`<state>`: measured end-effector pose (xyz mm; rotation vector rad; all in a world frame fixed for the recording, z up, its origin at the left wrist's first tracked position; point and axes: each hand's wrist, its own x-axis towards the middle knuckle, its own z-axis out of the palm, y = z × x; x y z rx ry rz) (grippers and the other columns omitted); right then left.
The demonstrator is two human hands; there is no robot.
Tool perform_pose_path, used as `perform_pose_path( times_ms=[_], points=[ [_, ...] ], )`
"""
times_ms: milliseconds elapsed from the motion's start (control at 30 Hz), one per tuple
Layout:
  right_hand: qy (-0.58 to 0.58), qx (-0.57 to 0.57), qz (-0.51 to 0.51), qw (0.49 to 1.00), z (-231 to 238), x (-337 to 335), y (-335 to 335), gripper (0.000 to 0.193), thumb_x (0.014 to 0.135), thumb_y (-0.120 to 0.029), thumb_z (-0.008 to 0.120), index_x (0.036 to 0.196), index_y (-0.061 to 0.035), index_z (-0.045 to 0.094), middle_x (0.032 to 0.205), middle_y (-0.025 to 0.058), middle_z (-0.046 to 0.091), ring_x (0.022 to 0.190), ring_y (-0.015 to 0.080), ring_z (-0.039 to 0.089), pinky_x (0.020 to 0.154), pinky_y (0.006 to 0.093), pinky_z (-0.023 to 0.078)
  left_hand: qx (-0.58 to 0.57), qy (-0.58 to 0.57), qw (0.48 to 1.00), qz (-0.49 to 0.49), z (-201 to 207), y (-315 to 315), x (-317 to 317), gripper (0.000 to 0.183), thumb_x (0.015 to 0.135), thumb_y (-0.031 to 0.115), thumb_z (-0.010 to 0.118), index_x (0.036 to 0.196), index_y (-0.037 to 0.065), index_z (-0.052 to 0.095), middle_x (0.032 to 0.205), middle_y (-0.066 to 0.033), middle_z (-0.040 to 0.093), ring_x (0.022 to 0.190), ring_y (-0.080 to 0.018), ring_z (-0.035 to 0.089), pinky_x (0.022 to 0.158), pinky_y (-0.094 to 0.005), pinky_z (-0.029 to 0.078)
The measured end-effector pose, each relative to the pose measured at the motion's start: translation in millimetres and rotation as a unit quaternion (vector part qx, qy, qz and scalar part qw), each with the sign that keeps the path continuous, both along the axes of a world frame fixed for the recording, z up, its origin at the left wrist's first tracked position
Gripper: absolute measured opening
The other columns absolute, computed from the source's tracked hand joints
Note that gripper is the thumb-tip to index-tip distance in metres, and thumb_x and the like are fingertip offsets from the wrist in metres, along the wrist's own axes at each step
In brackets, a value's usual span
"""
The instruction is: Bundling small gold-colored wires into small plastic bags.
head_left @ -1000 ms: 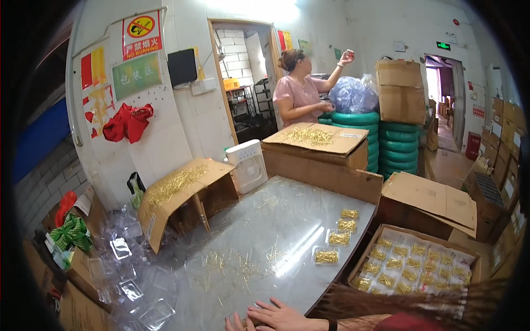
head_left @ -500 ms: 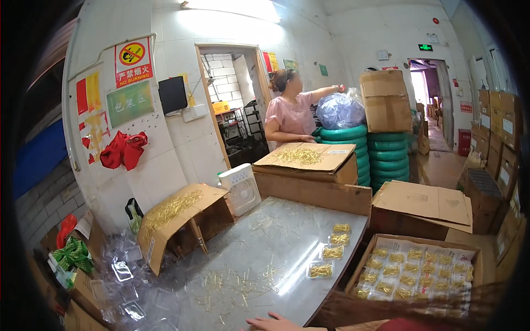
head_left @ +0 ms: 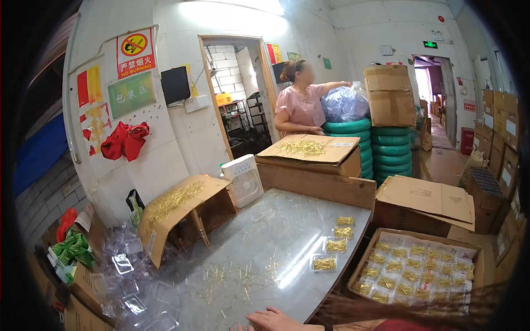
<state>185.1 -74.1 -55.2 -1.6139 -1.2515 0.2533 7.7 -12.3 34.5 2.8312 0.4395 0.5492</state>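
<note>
At the bottom edge, my right hand (head_left: 271, 319) lies low over the grey tabletop (head_left: 309, 212), fingers stretched toward the left and nothing visibly held. A dark band circles its wrist. Just left of its fingertips, a skin-coloured sliver at the picture's edge may be my left hand; its fingers are cut off. Thin gold-coloured metal pins (head_left: 243, 274) are strewn over the table beyond my hand. Along the table's right side stand clear plastic boxes (head_left: 324, 263) filled with such pins, in a row.
Empty clear trays (head_left: 132, 303) heap at left. Pins cover a bent cardboard piece (head_left: 176, 201) and a far carton (head_left: 309, 148). An open carton (head_left: 360, 287) at right holds many filled boxes. A white fan (head_left: 243, 179) stands behind the table. A person (head_left: 301, 105) stands by green-wrapped coils (head_left: 391, 151).
My right hand has come further into view, its fingers now closer together. The view has shifted slightly. The person at the back has lowered the outstretched arm a little toward the plastic bag.
</note>
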Motion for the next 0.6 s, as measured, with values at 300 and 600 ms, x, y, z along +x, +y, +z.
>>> perform_pose_path(
  times_ms=[300, 600],
  points=[
    [0.320, 0.062, 0.036, 0.945, 119.5, 58.0, -18.9, 0.081, 0.107, -0.035, 0.055, 0.167, -0.0095, 0.007, 0.150, 0.0158, 0.054, 0.119, 0.0204, 0.061, 0.105, 0.0358, 0.046, 0.000, 0.009, 1.000, -0.018, 1.7, 0.3, 3.7, 0.070, 0.099, 0.034, 0.063, 0.153, -0.004, 0.039, 0.149, -0.0270, 0.048, 0.142, -0.0476, 0.038, 0.119, -0.0569, 0.029],
    [-0.081, 0.009, -0.222, 0.972, 342.5, 237.7, 79.9, 0.096, 0.100, -0.017, 0.062, 0.166, -0.0202, -0.009, 0.093, 0.0129, 0.065, 0.078, 0.0184, 0.068, 0.071, 0.0333, 0.056, 0.025, 0.037, 0.999, -0.001, 8.8, -2.2, 8.2, 0.070, 0.099, 0.036, 0.060, 0.154, -0.003, 0.039, 0.151, -0.0248, 0.048, 0.145, -0.0441, 0.036, 0.122, -0.0552, 0.026]
  ],
)
